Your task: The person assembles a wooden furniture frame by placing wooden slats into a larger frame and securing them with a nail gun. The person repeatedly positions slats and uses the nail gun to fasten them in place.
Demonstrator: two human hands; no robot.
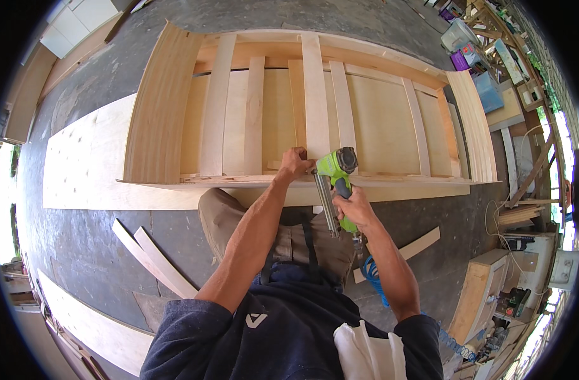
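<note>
My right hand [354,208] grips the handle of a green and black pneumatic nail gun [330,166]. The gun's nose is at the near rail [239,180] of a large wooden frame, beside the near end of the middle wooden slat [313,88]. Just left of the nose, my left hand [295,163] has its fingers closed at that slat's near end, against the rail. Several pale slats cross the frame, with plywood visible between them. Wide boards [159,104] close the frame at its left side and right side.
A plywood sheet [80,158] lies under the frame on the dark concrete floor. Loose strips [153,256] rest at left, and another strip [422,244] lies at right near a blue air hose [371,278]. Tools, bins and timber crowd the right edge beside a wooden cabinet [478,297].
</note>
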